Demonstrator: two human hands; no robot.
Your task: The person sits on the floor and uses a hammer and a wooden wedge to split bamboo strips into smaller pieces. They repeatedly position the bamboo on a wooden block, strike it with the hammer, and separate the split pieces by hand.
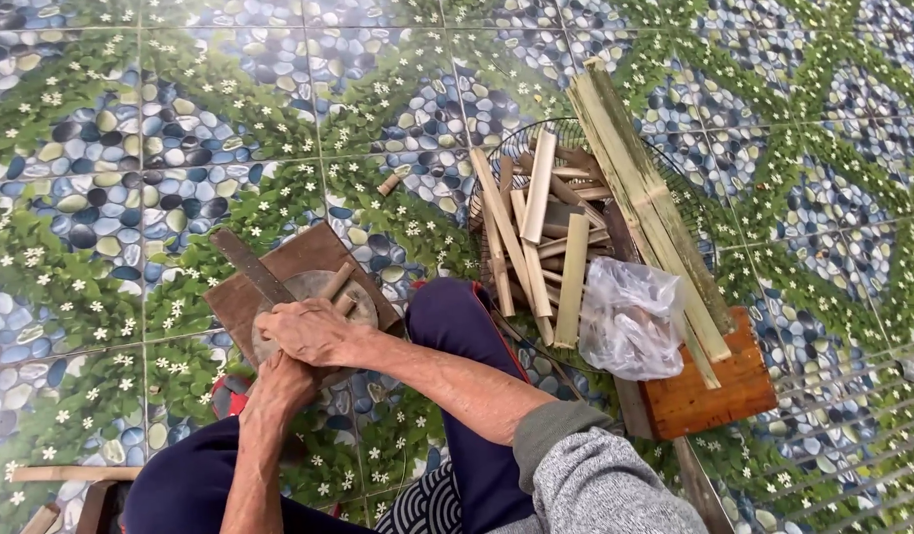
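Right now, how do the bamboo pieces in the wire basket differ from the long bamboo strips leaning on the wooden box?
The bamboo pieces in the wire basket are short and lie jumbled, crossing each other at many angles. The long bamboo strips are much longer, bundled parallel, with one end resting across the wooden box beside a clear plastic bag. The basket pieces look paler; the strips greener. Both are flat split bamboo.

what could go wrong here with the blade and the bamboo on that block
1. The right hand lies on the bamboo piece right beside the long dark blade that the left hand seems to grip: a slip might cut the fingers.
2. The round block sits on a brown board on smooth tiled floor, so it may slide.
3. The long bamboo strips lean across the wooden box and could tip off.
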